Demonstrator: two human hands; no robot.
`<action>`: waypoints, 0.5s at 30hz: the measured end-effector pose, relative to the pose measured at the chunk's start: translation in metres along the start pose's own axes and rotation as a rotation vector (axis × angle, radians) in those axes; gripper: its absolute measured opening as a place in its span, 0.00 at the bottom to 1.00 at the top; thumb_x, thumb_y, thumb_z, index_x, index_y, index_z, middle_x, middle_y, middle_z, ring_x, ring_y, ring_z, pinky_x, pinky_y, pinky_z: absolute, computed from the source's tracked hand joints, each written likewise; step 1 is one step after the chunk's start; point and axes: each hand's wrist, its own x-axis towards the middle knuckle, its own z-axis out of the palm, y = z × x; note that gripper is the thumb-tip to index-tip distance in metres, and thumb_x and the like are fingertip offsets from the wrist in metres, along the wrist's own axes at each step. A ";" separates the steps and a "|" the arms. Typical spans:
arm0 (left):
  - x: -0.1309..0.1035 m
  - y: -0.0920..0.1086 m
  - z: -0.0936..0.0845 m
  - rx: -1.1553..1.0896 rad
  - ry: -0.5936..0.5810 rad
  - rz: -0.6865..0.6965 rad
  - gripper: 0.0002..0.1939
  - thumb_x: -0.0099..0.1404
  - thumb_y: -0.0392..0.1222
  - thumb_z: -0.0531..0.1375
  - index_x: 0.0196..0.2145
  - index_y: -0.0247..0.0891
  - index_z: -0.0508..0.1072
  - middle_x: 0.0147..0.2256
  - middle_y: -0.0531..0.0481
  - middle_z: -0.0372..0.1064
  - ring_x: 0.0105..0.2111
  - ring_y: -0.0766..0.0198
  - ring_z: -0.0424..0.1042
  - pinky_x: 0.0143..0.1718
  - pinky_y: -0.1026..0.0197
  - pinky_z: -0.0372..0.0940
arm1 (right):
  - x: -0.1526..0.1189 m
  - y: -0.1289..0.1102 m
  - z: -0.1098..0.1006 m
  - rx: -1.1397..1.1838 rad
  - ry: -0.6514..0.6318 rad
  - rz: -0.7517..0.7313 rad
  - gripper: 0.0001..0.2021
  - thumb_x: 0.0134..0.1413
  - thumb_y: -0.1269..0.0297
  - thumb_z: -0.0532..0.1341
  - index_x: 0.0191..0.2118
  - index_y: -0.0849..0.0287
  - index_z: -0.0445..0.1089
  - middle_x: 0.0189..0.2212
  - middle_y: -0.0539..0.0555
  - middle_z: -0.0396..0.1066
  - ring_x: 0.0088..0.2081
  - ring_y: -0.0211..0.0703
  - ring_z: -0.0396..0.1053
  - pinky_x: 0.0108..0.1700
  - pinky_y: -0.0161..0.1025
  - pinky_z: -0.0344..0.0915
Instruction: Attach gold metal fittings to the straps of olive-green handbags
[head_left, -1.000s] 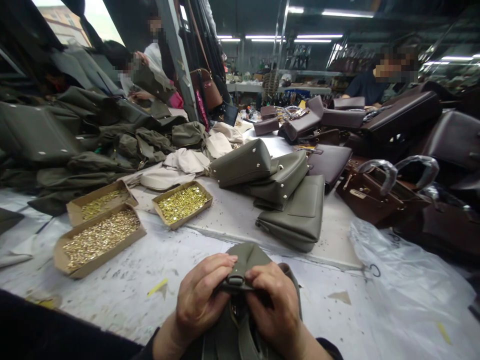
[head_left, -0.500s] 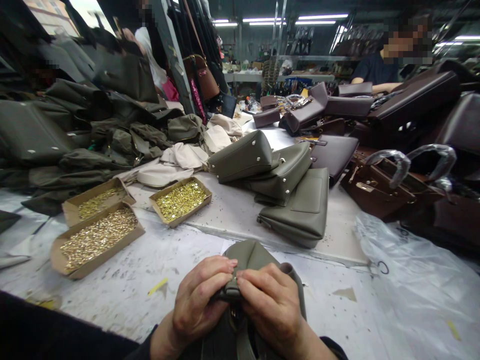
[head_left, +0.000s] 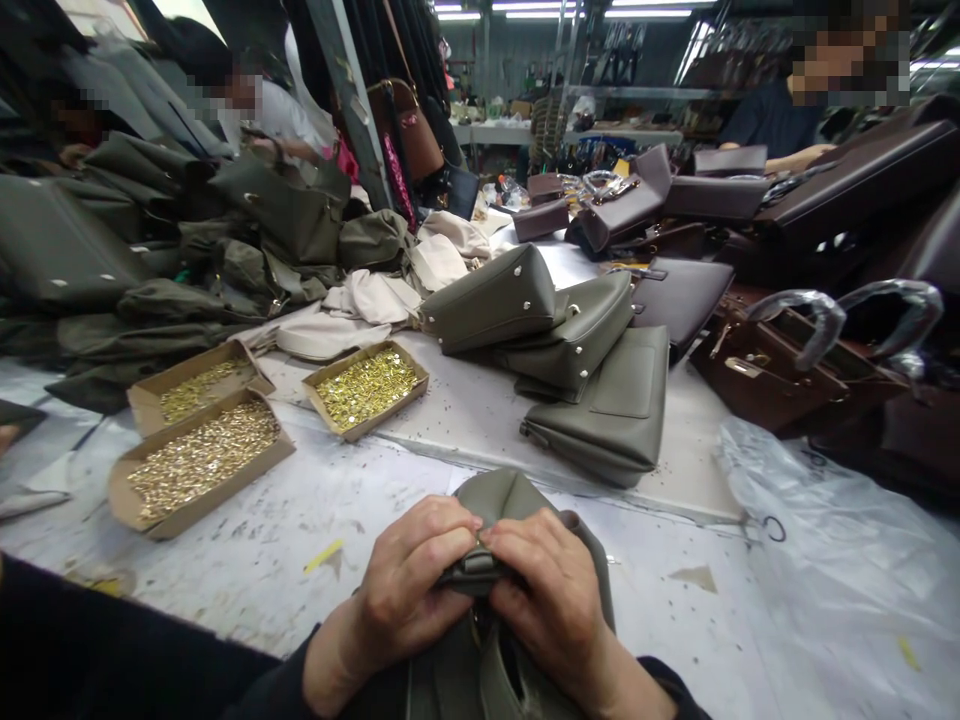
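An olive-green leather bag (head_left: 501, 492) lies at the near edge of the table, its lower part close to my body. My left hand (head_left: 416, 565) grips the bag's folded end from the left, fingertips on top and thumb beneath. From the right, my right hand (head_left: 551, 590) pinches the same end, and the fingertips of both hands nearly meet there. A tiny bright spot shows between the fingertips, too small to name. Below the hands, a strap (head_left: 499, 680) of the bag hangs toward me.
Cardboard trays of small gold metal pieces stand at left: one tray (head_left: 202, 465) in front, another tray (head_left: 367, 390) beyond. Finished-looking olive bags (head_left: 600, 400) are stacked ahead. Brown handbags (head_left: 780, 350) and clear plastic sheeting (head_left: 832, 540) lie at right. Co-workers sit behind the piles.
Both hands keep their hold on the bag, with the fingertips shifted slightly. The view has tilted a little. At the back left, a co-worker in white has come into sight and an olive bag has moved.
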 end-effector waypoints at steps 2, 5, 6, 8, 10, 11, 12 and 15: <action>0.001 0.002 0.000 0.004 0.002 -0.004 0.11 0.67 0.33 0.61 0.47 0.36 0.70 0.38 0.41 0.76 0.38 0.58 0.77 0.43 0.54 0.76 | -0.001 0.000 0.001 0.043 -0.002 0.022 0.12 0.66 0.73 0.57 0.53 0.60 0.66 0.42 0.57 0.78 0.38 0.44 0.73 0.39 0.42 0.68; -0.002 0.003 0.001 0.052 0.046 0.007 0.10 0.68 0.34 0.61 0.47 0.37 0.71 0.38 0.41 0.77 0.38 0.58 0.77 0.44 0.53 0.77 | 0.000 -0.001 0.000 0.024 -0.017 0.011 0.13 0.67 0.73 0.56 0.55 0.59 0.66 0.43 0.57 0.78 0.39 0.44 0.74 0.40 0.43 0.69; -0.003 0.003 0.002 0.069 0.067 0.015 0.10 0.68 0.35 0.61 0.47 0.37 0.71 0.39 0.41 0.77 0.39 0.58 0.78 0.44 0.53 0.77 | 0.001 -0.001 -0.001 0.011 -0.017 0.007 0.14 0.67 0.74 0.57 0.55 0.58 0.66 0.43 0.57 0.78 0.39 0.44 0.74 0.40 0.43 0.69; -0.007 0.002 0.005 0.099 0.109 0.019 0.10 0.68 0.35 0.62 0.47 0.37 0.71 0.40 0.41 0.77 0.40 0.58 0.78 0.45 0.53 0.77 | 0.004 0.001 -0.002 -0.006 -0.011 0.001 0.15 0.66 0.74 0.57 0.56 0.58 0.66 0.44 0.57 0.78 0.40 0.44 0.75 0.41 0.42 0.70; -0.011 0.003 0.007 0.103 0.121 0.000 0.11 0.68 0.37 0.62 0.48 0.37 0.70 0.40 0.41 0.77 0.40 0.57 0.78 0.45 0.53 0.77 | 0.005 0.003 -0.003 -0.014 0.003 -0.029 0.15 0.66 0.74 0.57 0.56 0.59 0.67 0.45 0.59 0.78 0.42 0.45 0.76 0.41 0.42 0.72; -0.013 0.005 0.008 0.108 0.114 -0.018 0.11 0.69 0.38 0.61 0.49 0.38 0.69 0.39 0.41 0.77 0.40 0.57 0.78 0.43 0.53 0.77 | 0.005 0.005 -0.004 -0.021 0.005 -0.056 0.15 0.67 0.73 0.57 0.56 0.59 0.68 0.46 0.59 0.78 0.42 0.45 0.77 0.41 0.42 0.72; -0.015 0.007 0.008 0.124 0.092 -0.043 0.11 0.70 0.40 0.60 0.50 0.39 0.69 0.39 0.41 0.76 0.39 0.57 0.78 0.42 0.52 0.78 | 0.005 0.006 -0.003 -0.028 0.015 -0.100 0.14 0.67 0.71 0.56 0.56 0.59 0.69 0.45 0.58 0.79 0.41 0.45 0.78 0.40 0.41 0.73; -0.019 0.015 0.002 0.287 0.012 -0.127 0.13 0.72 0.48 0.59 0.51 0.44 0.71 0.42 0.40 0.76 0.40 0.54 0.77 0.38 0.50 0.77 | 0.002 0.009 0.001 -0.060 0.091 -0.193 0.14 0.67 0.65 0.58 0.54 0.52 0.73 0.36 0.53 0.81 0.31 0.45 0.79 0.29 0.39 0.73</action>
